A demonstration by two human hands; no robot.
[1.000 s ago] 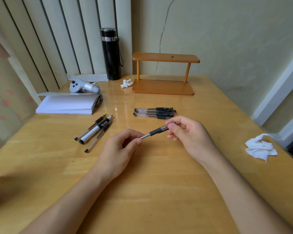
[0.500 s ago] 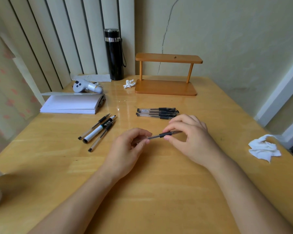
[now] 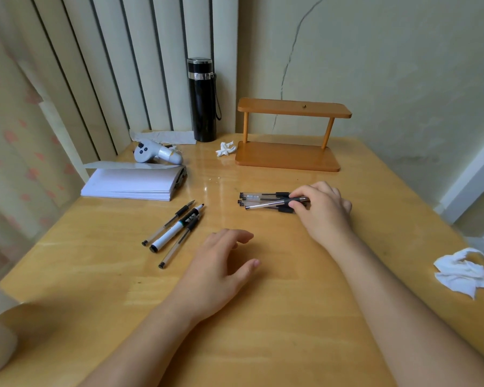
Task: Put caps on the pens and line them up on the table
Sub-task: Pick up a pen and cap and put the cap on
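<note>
While the right hand [image 3: 323,212] pinches a capped pen [image 3: 274,203] onto the row of pens [image 3: 263,197], the left hand [image 3: 221,263] rests open and empty, likely to fetch an uncapped pen [image 3: 168,222] next.

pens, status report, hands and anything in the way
Right hand setting a pen onto the lined-up row. Left hand open, empty. Three pens left waiting; nothing in the way.

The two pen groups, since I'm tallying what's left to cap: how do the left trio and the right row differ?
The left trio lies slanted with bare tips; the right row lies crosswise, side by side. The right hand holds a pen at the row; nothing touches the trio. The trio includes a white pen. Both rest on the table.
</note>
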